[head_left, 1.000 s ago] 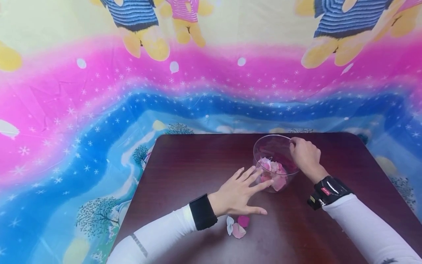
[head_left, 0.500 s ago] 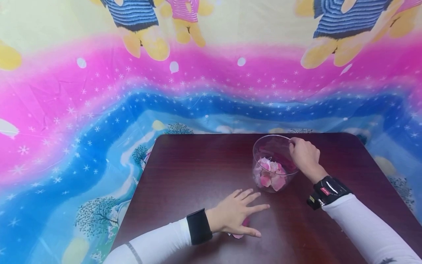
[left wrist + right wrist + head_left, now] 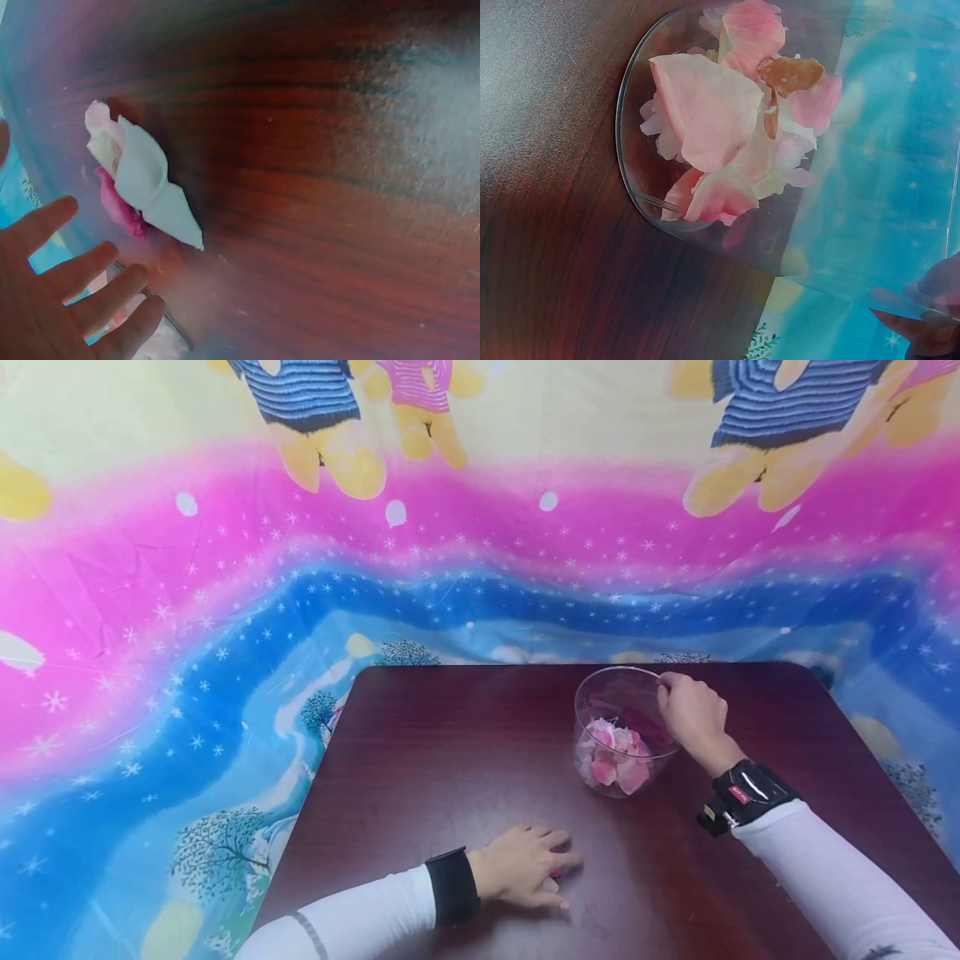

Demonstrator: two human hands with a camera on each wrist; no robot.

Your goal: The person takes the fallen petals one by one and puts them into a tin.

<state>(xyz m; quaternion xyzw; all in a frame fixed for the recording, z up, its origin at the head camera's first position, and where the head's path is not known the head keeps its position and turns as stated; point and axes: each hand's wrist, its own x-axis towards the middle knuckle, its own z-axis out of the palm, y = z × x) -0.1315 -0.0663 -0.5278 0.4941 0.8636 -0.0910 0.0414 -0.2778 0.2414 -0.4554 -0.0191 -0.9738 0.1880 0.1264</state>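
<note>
My left hand (image 3: 517, 867) is low over the near part of the table, fingers spread and slightly bent. Under it lie loose petals, mostly hidden in the head view. The left wrist view shows them bunched beyond the fingertips: a white petal (image 3: 142, 166), a magenta petal (image 3: 118, 206) and a pale pink petal (image 3: 97, 118). With my right hand (image 3: 696, 710) I grip the rim of a clear round container (image 3: 600, 693), which is upright on the table. Pink and white petals (image 3: 709, 112) and a brownish piece (image 3: 791, 75) are heaped at its bottom.
The dark brown wooden table (image 3: 420, 743) has rounded far corners. Behind it and to the left hangs a colourful printed cloth (image 3: 300, 577). Black bands circle both wrists, the left band (image 3: 452, 885) and the right band with its camera (image 3: 750, 793).
My left hand has drawn back from beside the container toward the near table and lowered over the loose petals, now mostly covering them. The right hand and container stay in place.
</note>
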